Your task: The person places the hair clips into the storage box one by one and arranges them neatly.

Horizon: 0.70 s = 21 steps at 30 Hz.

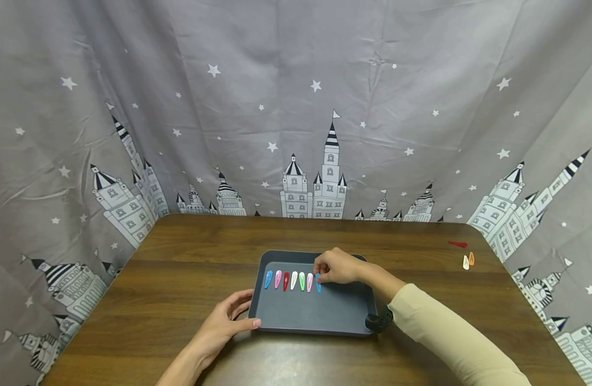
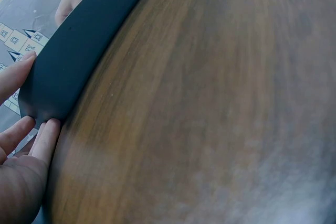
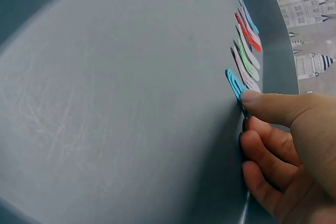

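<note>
My right hand point(image 1: 341, 266) pinches a blue snap hair clip point(image 3: 236, 84) between thumb and fingers, low over the floor of a grey tray point(image 1: 310, 316). It is at the right end of a row of hair clips in the tray: blue point(image 1: 268, 279), pink point(image 1: 278, 279), red point(image 1: 286, 281), white point(image 1: 293, 280), green point(image 1: 302, 281) and pale pink point(image 1: 309, 282). They lie side by side, pointed ends toward me. My left hand point(image 1: 223, 324) holds the tray's near left corner, thumb at the rim and fingers against the outer side.
On the wooden table point(image 1: 194, 257), a red clip point(image 1: 458, 244), an orange clip point(image 1: 471, 258) and a whitish clip point(image 1: 465, 262) lie at the far right. A grey curtain point(image 1: 296, 80) with castles hangs behind the table. The right wrist wears a black band point(image 1: 379, 320).
</note>
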Tool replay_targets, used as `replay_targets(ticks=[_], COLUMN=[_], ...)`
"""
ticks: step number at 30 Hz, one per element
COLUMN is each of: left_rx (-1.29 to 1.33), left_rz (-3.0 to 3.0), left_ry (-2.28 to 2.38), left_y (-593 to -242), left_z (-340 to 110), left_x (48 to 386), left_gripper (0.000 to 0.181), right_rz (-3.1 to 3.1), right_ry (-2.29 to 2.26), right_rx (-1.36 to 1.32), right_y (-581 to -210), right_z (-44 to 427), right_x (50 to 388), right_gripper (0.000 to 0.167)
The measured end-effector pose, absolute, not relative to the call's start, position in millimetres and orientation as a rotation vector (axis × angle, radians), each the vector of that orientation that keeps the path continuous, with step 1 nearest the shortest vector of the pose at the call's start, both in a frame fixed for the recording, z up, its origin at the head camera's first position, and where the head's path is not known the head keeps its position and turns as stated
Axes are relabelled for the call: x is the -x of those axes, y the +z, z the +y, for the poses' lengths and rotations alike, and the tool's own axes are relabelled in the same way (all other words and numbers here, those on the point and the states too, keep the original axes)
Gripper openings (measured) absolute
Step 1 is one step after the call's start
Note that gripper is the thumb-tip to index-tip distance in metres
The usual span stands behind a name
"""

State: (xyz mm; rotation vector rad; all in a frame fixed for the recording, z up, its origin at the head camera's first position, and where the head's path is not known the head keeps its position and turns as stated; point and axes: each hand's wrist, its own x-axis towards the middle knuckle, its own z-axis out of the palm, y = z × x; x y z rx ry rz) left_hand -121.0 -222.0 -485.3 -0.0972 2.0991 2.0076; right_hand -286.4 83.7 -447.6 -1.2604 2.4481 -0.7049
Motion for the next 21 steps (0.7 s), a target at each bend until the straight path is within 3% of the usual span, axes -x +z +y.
replay_targets(ticks=[21], left_rx=[0.099], left_rz=[2.12], left_ry=[2.01], left_y=[-485.0], left_z=[-221.0], left_x=[120.8], left_gripper=[0.073], right_rz=[2.473], right_ry=[-0.697], right_rx=[1.264], right_y=[-450.3], right_z=[83.3], right_x=[286.6], right_gripper=[0.008])
